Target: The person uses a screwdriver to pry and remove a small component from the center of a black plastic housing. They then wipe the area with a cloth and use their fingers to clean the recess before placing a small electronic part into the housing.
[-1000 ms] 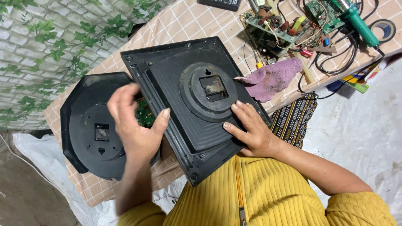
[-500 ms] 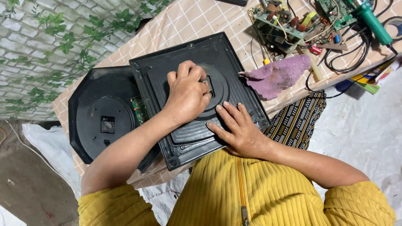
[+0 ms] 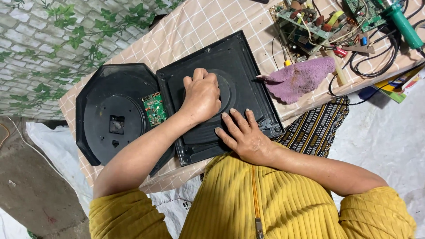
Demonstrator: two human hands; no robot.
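Head view: left hand (image 3: 201, 95) clenched over the raised round centre of the square black clock back (image 3: 241, 66), which lies face-down on the checked table (image 3: 195, 26). Right hand (image 3: 245, 135) lies flat, fingers spread, pressing its lower edge. Octagonal black clock back (image 3: 106, 119) lies just left, touching; purple cloth (image 3: 299, 82) right.

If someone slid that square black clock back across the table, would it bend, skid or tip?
The square black panel looks like moulded plastic with raised ribs, so probably stiff and fairly light. It lies flat on the checked tablecloth, so tipping seems unlikely; it may drag the cloth. The left hand presses its round centre and the right hand its lower edge.
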